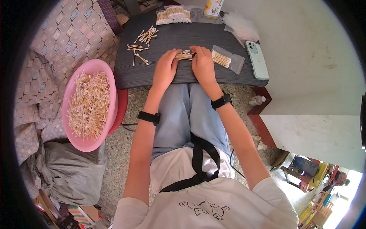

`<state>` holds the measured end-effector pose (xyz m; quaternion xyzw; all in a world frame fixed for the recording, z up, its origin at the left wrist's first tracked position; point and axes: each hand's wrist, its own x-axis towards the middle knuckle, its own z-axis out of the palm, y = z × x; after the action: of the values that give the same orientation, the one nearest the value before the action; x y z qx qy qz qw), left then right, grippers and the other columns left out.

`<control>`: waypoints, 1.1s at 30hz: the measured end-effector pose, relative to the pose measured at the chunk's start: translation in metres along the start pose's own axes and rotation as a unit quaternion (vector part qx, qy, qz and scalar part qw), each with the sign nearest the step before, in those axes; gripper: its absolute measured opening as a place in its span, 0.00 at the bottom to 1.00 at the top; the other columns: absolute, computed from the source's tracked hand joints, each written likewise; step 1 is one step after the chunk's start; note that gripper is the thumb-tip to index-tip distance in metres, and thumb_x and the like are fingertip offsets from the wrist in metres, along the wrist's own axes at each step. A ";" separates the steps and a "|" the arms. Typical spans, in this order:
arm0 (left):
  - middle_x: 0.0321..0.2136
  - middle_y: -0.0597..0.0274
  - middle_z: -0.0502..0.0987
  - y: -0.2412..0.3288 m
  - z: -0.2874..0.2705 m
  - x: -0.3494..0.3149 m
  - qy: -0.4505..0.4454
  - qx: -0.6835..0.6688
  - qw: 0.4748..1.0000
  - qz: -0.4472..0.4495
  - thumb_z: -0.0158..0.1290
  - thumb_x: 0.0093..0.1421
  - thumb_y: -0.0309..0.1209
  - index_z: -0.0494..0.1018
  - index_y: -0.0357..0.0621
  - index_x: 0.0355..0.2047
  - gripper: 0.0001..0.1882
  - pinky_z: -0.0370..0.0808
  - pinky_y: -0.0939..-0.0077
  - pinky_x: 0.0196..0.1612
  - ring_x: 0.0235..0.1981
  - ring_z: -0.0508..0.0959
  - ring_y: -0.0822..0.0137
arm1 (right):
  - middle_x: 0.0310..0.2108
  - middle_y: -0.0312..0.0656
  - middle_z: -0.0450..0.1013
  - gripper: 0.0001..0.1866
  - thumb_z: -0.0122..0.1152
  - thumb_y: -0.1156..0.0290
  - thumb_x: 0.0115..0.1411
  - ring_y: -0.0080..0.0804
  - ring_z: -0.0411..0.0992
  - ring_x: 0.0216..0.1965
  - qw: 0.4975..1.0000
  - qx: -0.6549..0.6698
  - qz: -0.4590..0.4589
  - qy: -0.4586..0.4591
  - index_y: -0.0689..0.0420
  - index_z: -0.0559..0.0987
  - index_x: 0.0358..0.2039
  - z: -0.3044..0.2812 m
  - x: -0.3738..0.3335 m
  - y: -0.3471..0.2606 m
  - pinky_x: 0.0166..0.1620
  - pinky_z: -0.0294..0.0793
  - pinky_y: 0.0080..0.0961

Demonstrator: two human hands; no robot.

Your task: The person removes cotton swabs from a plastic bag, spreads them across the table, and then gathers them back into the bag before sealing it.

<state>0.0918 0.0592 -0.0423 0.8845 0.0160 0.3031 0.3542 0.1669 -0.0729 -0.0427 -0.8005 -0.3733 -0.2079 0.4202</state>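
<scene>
My left hand (166, 68) and my right hand (202, 65) rest on a dark board (183, 76) across my knees. Between their fingertips lies a small bundle of wooden cotton swabs (185, 55), which both hands pinch together from either side. Just right of my right hand lies a clear plastic bag with swabs inside (225, 59). Loose swabs (138, 49) are scattered on the board to the left of my left hand, with another small pile (147, 35) farther back.
A pink basin heaped with swabs (90, 105) sits at my left on a red stool. A pale green phone (257, 60) lies at the board's right edge. Filled swab bags (174, 14) and a can (212, 7) stand at the back. A small bottle (256, 100) lies below.
</scene>
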 end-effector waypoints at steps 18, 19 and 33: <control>0.39 0.52 0.76 0.000 -0.004 0.003 -0.019 -0.032 0.999 0.011 0.50 0.55 0.19 0.72 0.39 0.40 0.12 0.73 0.63 0.43 0.43 0.75 0.51 | 0.33 0.52 0.73 0.10 0.51 0.85 0.52 0.52 0.71 0.38 0.988 0.150 0.027 -0.007 0.64 0.75 0.36 -0.006 0.005 -0.008 0.40 0.71 0.40; 0.39 0.52 0.76 0.001 -0.003 0.003 -0.019 -0.033 0.999 0.011 0.50 0.55 0.19 0.72 0.39 0.40 0.12 0.73 0.63 0.43 0.43 0.75 0.51 | 0.34 0.52 0.73 0.11 0.50 0.84 0.54 0.53 0.72 0.38 0.988 0.152 0.024 -0.010 0.64 0.75 0.38 -0.006 0.005 -0.008 0.40 0.71 0.40; 0.50 0.53 0.71 0.001 0.011 0.003 -0.050 0.109 0.989 0.089 0.47 0.60 0.24 0.69 0.37 0.49 0.16 0.66 0.59 0.56 0.51 0.70 0.52 | 0.40 0.54 0.74 0.12 0.48 0.78 0.60 0.53 0.73 0.42 0.988 0.141 0.009 -0.069 0.64 0.75 0.43 -0.004 0.005 0.008 0.45 0.72 0.39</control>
<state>0.1001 0.0517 -0.0463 0.9298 -0.0475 0.2848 0.2281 0.1763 -0.0772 -0.0419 -0.7489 -0.4199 -0.0940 0.5039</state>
